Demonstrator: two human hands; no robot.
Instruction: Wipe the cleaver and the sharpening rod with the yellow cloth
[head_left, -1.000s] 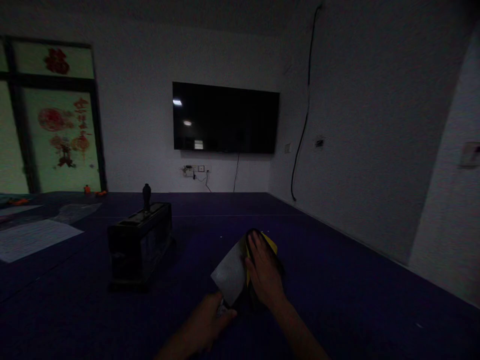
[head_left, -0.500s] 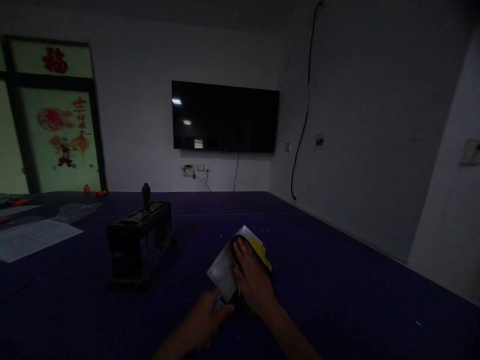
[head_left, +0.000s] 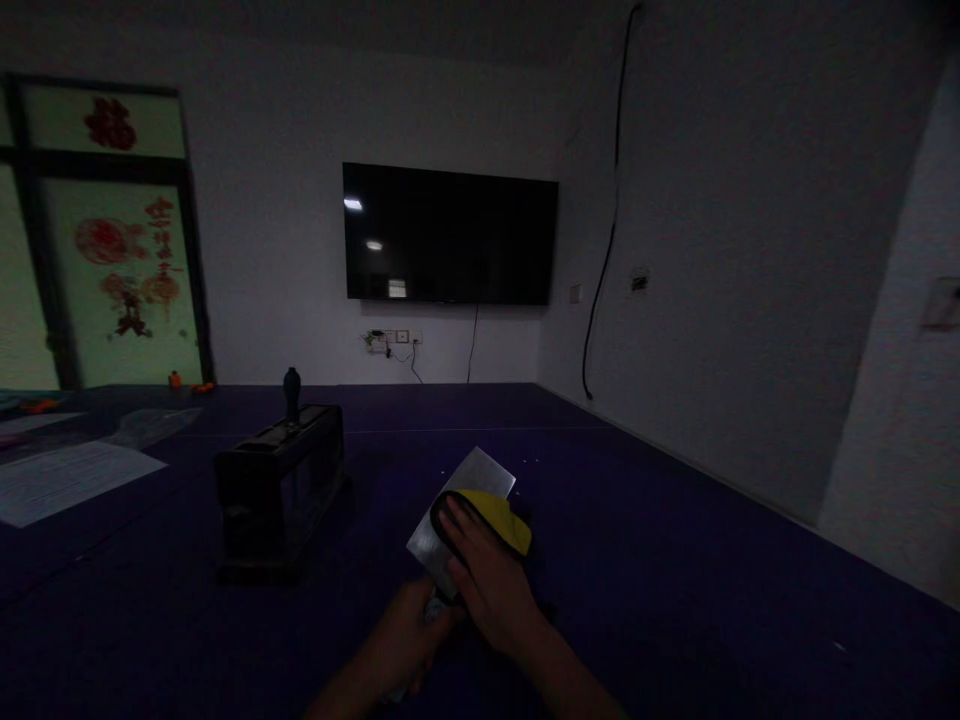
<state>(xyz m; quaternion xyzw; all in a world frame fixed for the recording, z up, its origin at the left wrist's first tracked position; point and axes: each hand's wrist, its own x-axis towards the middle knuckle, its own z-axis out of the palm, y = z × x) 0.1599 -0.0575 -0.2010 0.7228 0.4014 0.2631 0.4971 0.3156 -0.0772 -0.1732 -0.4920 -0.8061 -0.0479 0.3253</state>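
Observation:
A wide steel cleaver blade (head_left: pixel 480 478) lies tilted over the dark blue surface (head_left: pixel 675 560), low in the middle of the view. My left hand (head_left: pixel 409 635) is closed around its handle at the near end. My right hand (head_left: pixel 486 580) presses a yellow and black cloth (head_left: pixel 504 518) flat against the blade, fingers closed over it. The room is very dim, so fine detail of the fingers is hard to see.
A dark knife block (head_left: pixel 281 490) with one black handle (head_left: pixel 292 392) sticking up stands to the left. Pale sheets (head_left: pixel 64 475) lie at the far left. A wall television (head_left: pixel 450 235) and a decorated window (head_left: pixel 112 240) are behind.
My right hand has slid the cloth back along the blade toward the handle, uncovering the far end of the blade. My left hand has kept its hold.

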